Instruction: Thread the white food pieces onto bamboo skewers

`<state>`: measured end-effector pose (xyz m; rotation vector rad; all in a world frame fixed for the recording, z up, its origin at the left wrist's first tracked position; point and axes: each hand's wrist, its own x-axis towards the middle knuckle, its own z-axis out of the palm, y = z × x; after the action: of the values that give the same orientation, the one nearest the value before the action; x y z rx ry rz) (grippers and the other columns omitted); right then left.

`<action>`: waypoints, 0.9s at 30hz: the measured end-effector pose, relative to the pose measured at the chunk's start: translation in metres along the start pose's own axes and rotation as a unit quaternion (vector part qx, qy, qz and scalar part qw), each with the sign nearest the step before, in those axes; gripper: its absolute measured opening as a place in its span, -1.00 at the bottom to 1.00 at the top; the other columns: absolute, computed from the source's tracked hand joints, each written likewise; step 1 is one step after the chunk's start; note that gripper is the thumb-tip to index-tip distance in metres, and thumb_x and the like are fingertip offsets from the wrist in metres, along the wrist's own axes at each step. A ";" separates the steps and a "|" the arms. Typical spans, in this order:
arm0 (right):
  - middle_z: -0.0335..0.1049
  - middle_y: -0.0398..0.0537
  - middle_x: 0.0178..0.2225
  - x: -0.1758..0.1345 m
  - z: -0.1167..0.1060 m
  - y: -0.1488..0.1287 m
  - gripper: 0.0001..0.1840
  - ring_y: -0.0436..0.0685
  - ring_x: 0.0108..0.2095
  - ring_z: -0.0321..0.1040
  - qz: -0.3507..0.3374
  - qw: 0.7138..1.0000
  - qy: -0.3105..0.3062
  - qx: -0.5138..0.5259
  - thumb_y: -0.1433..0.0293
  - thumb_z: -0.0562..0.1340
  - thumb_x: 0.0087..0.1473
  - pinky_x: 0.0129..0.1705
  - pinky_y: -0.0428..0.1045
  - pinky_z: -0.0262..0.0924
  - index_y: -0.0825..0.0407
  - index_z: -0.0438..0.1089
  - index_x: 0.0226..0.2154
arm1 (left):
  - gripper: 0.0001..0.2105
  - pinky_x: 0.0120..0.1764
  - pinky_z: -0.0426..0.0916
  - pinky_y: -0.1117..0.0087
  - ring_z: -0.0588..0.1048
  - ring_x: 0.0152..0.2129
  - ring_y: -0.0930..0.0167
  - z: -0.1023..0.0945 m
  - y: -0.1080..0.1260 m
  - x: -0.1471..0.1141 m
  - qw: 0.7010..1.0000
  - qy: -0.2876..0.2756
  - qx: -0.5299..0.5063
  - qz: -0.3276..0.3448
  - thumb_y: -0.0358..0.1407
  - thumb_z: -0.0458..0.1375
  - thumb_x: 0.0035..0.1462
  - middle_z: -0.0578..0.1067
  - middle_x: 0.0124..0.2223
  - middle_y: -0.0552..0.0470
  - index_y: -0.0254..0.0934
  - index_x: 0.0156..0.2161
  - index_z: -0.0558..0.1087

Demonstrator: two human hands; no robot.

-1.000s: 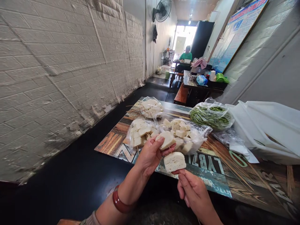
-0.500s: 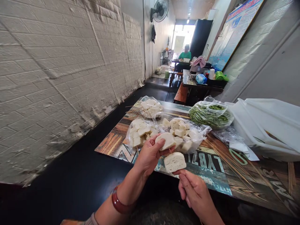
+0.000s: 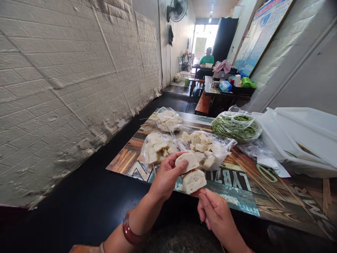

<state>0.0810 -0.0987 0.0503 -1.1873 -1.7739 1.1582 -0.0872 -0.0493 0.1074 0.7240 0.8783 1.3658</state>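
Note:
My left hand [image 3: 168, 174] pinches a white, porous bun slice [image 3: 188, 162] between thumb and fingers. Just below it, a thicker bun slice [image 3: 194, 181] sits on the end of a thin wooden skewer. Closed around that skewer is my right hand [image 3: 216, 209], whose fingers hide most of the stick; its lower end shows beneath the hand. The two slices are close together, and whether they touch is hard to tell. Clear plastic bags of white pieces lie behind my hands: one on the left [image 3: 155, 149], one on the right [image 3: 204, 144].
Another bag of white slices [image 3: 168, 119] lies farther back, beside loose skewers. To the right are a bag of green vegetables [image 3: 235, 128], green-handled scissors [image 3: 267, 174], long skewers [image 3: 259, 182] and white plastic tubs [image 3: 302, 137]. A person in green [image 3: 207, 59] sits far back.
The skewered slice has moved up and left, closer to the slice in my left hand. My right hand has shifted slightly the same way; my left hand keeps its pinch.

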 end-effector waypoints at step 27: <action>0.23 -0.19 -0.82 -0.015 -0.005 0.025 -0.32 0.01 -0.77 0.15 0.000 0.996 0.091 0.014 -0.13 0.00 0.23 -0.54 -0.07 0.21 -0.02 0.49 -0.55 | -0.50 -0.26 0.33 0.47 0.47 -0.30 0.36 0.021 -0.002 -0.030 0.993 -0.088 0.081 0.019 -0.14 0.40 -0.07 0.58 -0.19 -0.04 -0.20 0.02 0.53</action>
<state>0.0988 -0.1069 0.0282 -1.2349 -1.6155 1.0364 -0.0679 -0.0776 0.1190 0.9764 0.8449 1.2528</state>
